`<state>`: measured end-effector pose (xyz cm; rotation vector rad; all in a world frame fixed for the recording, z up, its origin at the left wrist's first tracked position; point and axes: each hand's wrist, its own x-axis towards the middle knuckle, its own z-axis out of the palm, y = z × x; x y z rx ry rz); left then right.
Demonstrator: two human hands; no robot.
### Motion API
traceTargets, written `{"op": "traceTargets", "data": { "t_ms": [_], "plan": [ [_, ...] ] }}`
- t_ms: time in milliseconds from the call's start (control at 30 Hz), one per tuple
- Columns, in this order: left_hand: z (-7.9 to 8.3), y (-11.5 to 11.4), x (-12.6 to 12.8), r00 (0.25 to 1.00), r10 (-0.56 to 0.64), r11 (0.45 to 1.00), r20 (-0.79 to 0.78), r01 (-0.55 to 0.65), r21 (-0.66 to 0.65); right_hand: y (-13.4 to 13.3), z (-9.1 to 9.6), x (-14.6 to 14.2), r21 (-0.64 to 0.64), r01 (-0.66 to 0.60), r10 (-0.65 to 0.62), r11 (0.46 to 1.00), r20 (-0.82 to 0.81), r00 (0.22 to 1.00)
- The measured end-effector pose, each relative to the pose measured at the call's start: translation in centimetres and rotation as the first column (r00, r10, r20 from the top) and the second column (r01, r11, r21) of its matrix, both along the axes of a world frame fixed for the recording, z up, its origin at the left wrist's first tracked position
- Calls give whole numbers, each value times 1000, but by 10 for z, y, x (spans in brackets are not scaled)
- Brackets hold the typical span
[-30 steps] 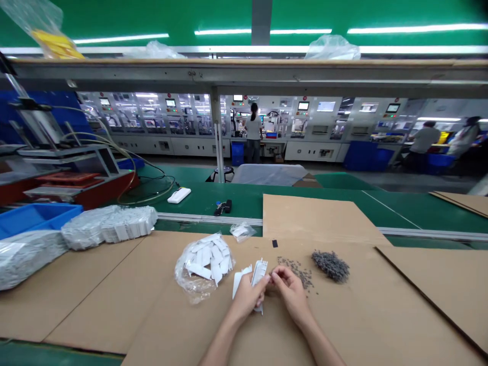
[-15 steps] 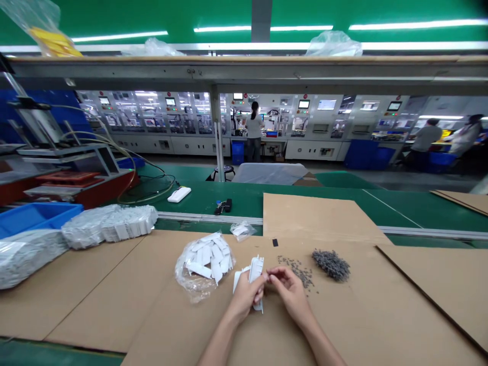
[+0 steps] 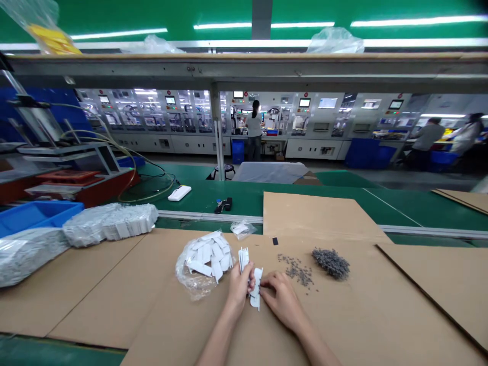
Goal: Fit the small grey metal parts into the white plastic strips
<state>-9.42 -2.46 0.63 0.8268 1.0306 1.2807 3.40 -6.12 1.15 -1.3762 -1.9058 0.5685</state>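
Note:
My left hand [image 3: 238, 287] is closed around a slim white plastic piece [image 3: 243, 256], whose toothed end sticks up beyond the fingers. Between the hands a second white plastic piece [image 3: 256, 295] lies at a slant, low over the cardboard. My right hand [image 3: 282, 300] has its thumb and forefinger bent together at that second piece's right edge. Just beyond the right hand are scattered small grey parts [image 3: 299, 272], beside a denser heap of the same grey parts [image 3: 331, 264]. Left of the hands, an opened clear bag [image 3: 198, 292] holds several white plastic pieces [image 3: 217, 252].
Cardboard sheets [image 3: 183, 330] cover the bench. Wrapped white stacks [image 3: 110, 223] and a blue bin [image 3: 38, 216] stand left, before a press [image 3: 76, 157]. A small bag [image 3: 242, 230] and a black chip [image 3: 275, 241] lie ahead. A person [image 3: 254, 129] stands at distant machines.
My left hand has shifted slightly left with its white piece. My right hand has come down from the left fingertips to the edge of the second piece, which now shows more fully.

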Motion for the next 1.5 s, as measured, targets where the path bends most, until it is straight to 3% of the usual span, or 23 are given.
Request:
{"op": "traceTargets", "data": {
  "t_ms": [267,467,733,900,1067,1167,1333,1500],
  "plan": [
    [-8,4,-3,987,41,999,-157,-36,37,-2,-1,-8,56,44,-50,997,110,993],
    [-16,8,-6,956,96,995,-279,-84,55,-3,0,-13,55,84,-89,995,95,991],
    [-19,7,-7,928,76,996,-365,-55,68,1,-9,-19,57,124,-129,991,91,988],
    [-13,2,-6,901,40,994,-431,8,109,2,-8,-13,-27,82,-86,996,-181,980],
    [7,-10,-1,810,-9,948,-586,194,252,3,-2,-5,-70,31,-56,997,-401,914],
    [18,-15,1,781,-32,928,-624,255,270,5,-1,-2,-107,9,-65,994,-539,840],
    [17,-17,4,801,-94,923,-591,293,250,10,-4,1,-166,11,-129,986,-727,675],
    [8,-17,6,854,-97,944,-512,242,225,10,-4,4,-147,-5,-107,989,-745,659]
  ]
}}
